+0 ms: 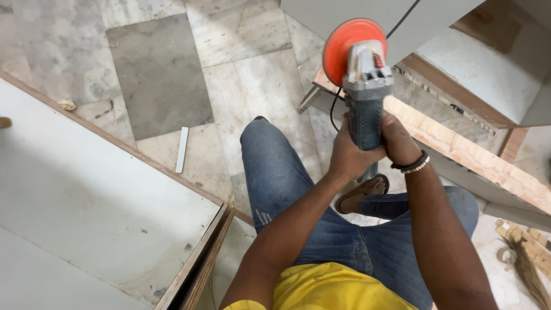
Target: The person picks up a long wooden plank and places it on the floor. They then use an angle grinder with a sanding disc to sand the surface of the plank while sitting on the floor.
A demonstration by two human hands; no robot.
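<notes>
Upright between both hands, left and right clenched around its grip, an angle grinder (orange disc topmost)

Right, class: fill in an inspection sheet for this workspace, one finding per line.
Surface: marble floor, one grey patch.
Job's things: angle grinder with orange disc, beside a plywood edge.
Clutter: white strip on floor; wood offcuts at right.
Hands: left hand and right hand both grip the grinder body.
Cables: black cord hangs from grinder.
Surroundings: white panel at left, cabinet at right.
</notes>
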